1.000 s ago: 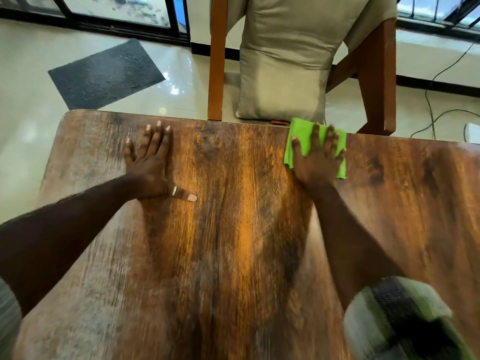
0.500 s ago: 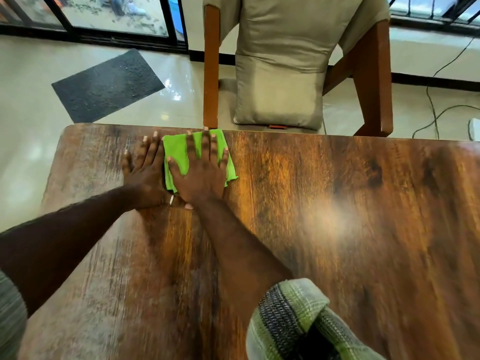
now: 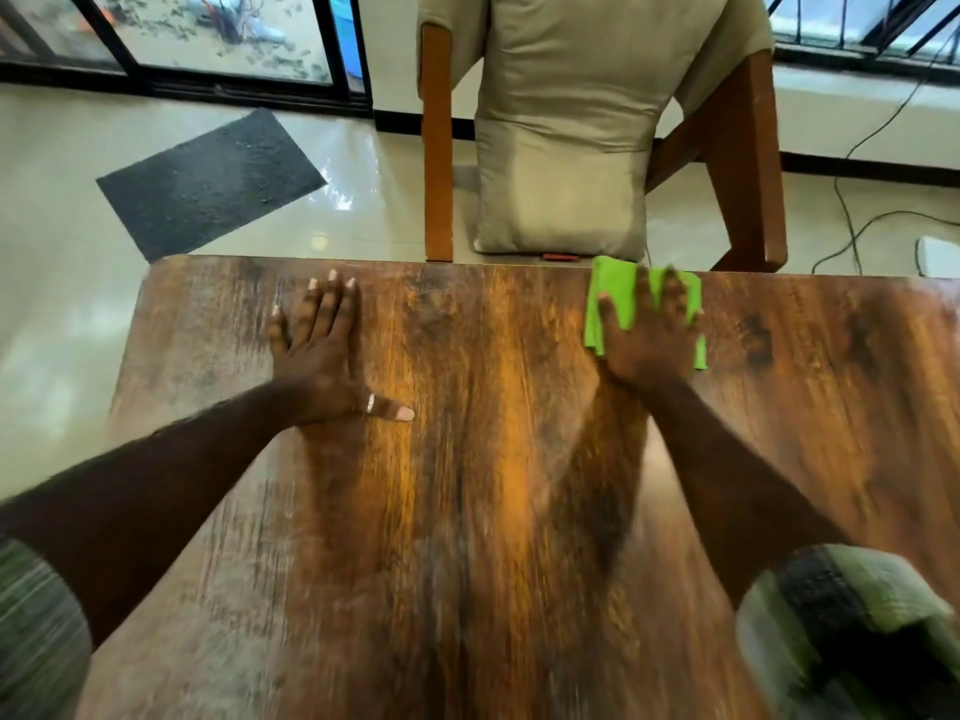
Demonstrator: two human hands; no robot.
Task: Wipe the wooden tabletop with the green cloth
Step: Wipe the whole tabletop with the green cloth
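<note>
The wooden tabletop (image 3: 467,511) fills the lower part of the view, brown with dark streaks. A folded green cloth (image 3: 615,298) lies near the table's far edge, right of centre. My right hand (image 3: 652,335) presses flat on top of the cloth, fingers spread, covering most of it. My left hand (image 3: 324,356) rests flat on the bare wood at the far left, fingers apart, a ring on the thumb. It holds nothing.
A wooden chair (image 3: 436,148) with a beige cushion (image 3: 566,163) stands just beyond the table's far edge. A dark mat (image 3: 208,179) lies on the tiled floor at left. Cables (image 3: 852,210) run across the floor at right.
My right hand slid the green cloth from beside my left hand back to the right along the far edge. My left hand stayed planted in place.
</note>
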